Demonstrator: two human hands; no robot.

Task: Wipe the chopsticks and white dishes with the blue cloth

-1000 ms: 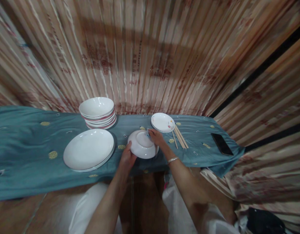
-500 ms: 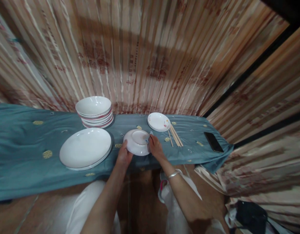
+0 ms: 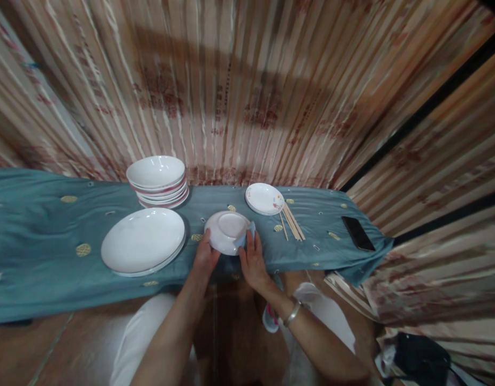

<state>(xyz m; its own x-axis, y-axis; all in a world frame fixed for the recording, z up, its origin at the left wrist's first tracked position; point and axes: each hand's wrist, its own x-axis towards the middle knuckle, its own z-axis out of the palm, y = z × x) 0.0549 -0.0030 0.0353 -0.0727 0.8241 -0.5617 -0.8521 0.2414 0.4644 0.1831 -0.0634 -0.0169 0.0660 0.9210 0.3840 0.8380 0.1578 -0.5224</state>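
Note:
A white plate (image 3: 225,219) is held bottom up over the front of the table, its foot ring facing me. My left hand (image 3: 207,254) grips the plate's left edge, fingers tucked underneath. At the plate's right side, my right hand (image 3: 253,260) presses a light blue cloth (image 3: 241,239) against its underside. The cloth lies partly under the fingers. A silver bracelet (image 3: 292,314) circles my right wrist. Beyond the right hand, small plates with a flower print (image 3: 265,198) sit stacked beside several wooden chopsticks (image 3: 292,222).
Large white oval plates (image 3: 145,241) lie stacked at the left, with a pile of red-rimmed bowls (image 3: 157,179) behind them. A black phone (image 3: 358,233) rests at the right end of the green tablecloth (image 3: 38,230). A curtain (image 3: 199,96) hangs behind the table.
My right hand has moved from the plate's right rim down and inward along its underside, and more of the blue cloth shows. My left hand keeps its hold. The view has shifted slightly.

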